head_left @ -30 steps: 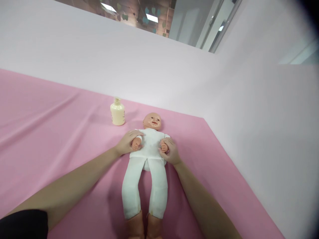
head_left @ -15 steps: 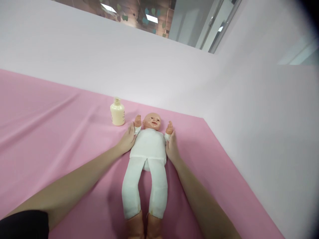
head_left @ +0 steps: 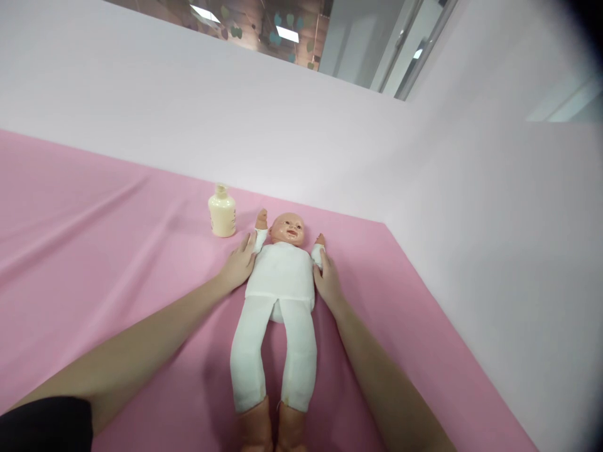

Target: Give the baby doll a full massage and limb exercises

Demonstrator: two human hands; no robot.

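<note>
A baby doll (head_left: 281,271) in a white top and trousers lies on its back, head toward the far side and bare feet toward me. My left hand (head_left: 239,263) is closed round the doll's raised arm (head_left: 260,240) on the left, with the fingers at its white sleeve. On the other side, my right hand (head_left: 328,281) holds the doll's other arm (head_left: 317,255) in the same way. Both small plastic hands stick up beside the doll's head (head_left: 287,229). The undersides of the doll's arms are hidden by my fingers.
A cream pump bottle (head_left: 222,213) stands left of the doll's head. Pink cloth (head_left: 141,251) with some creases covers the surface. White walls (head_left: 282,138) rise behind and on the right, with a window (head_left: 264,25) at the top.
The doll's left-side arm has straightened upward a little. Its right-side hand has turned and sits slightly lower. My hands have shifted only slightly on the arms.
</note>
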